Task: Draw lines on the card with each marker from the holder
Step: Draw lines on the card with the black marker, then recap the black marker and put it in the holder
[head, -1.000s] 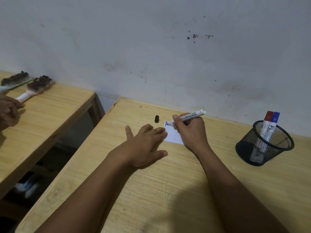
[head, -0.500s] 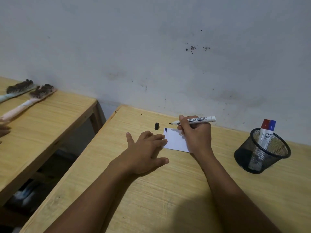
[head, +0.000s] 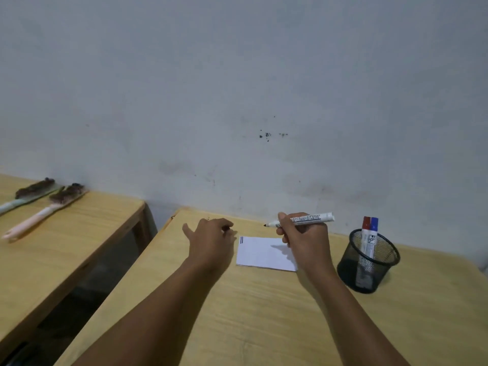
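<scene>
The surface (head: 264, 313) is big and the card (head: 264, 253) on it is small and loose, so it could slide. The right hand (head: 306, 239) is wrapped tight on a bare marker (head: 303, 220) above the card; its tip could smear. The left hand (head: 211, 241) curls at a dark cap (head: 227, 228), I think; closed or not, I cannot tell. The holder (head: 369, 262) has a red marker (head: 366, 228) and a blue marker (head: 374, 228).

I seem to be in a plain workroom: bare wooden desks (head: 264, 313) against a scuffed white wall (head: 237, 88).
</scene>
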Demonstrator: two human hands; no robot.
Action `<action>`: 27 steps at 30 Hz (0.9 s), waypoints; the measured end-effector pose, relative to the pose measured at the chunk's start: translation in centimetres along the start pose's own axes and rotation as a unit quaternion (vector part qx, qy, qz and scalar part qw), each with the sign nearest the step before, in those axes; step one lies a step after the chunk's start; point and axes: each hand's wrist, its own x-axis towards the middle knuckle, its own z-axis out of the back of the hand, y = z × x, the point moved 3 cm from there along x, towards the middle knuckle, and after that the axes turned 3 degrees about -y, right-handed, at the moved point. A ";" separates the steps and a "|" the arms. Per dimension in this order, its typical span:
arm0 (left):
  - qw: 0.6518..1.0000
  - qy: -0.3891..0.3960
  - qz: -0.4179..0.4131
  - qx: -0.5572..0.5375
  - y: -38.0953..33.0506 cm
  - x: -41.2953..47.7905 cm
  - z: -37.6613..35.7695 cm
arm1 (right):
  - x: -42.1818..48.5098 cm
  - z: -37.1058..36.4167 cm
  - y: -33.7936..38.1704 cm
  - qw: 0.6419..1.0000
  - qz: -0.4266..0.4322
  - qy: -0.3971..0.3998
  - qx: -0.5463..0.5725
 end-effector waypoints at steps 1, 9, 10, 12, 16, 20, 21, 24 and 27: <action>0.999 -0.020 0.009 -0.050 -0.4 -0.1 0.5 | -0.2 0.5 0.3 1.000 -0.001 -0.003 0.009; 0.837 0.035 0.114 -0.533 -8.8 -4.4 6.1 | -2.6 1.8 5.1 0.991 0.026 -0.036 0.126; 0.829 0.042 0.120 -0.544 -9.6 -4.7 6.6 | -2.9 2.0 5.9 0.989 0.034 -0.038 0.136; 0.821 0.059 0.123 -0.555 -10.9 -5.4 7.2 | -3.3 2.7 7.2 0.986 0.051 -0.045 0.149; 0.807 0.098 0.114 -0.572 -13.4 -7.3 8.0 | -4.4 4.3 9.2 0.984 0.073 -0.055 0.152; 0.784 0.142 0.106 -0.595 -15.6 -9.0 8.6 | -5.6 5.9 10.7 0.980 0.084 -0.068 0.165; 0.775 0.150 0.103 -0.606 -16.1 -9.5 8.8 | -5.9 6.2 11.1 0.979 0.084 -0.069 0.173; 0.769 0.121 0.071 -0.623 -17.6 -10.2 9.5 | -6.7 7.0 12.4 0.974 0.080 -0.068 0.201; 0.769 0.081 0.036 -0.633 -18.8 -10.6 10.2 | -7.4 7.3 13.3 0.969 0.073 -0.064 0.228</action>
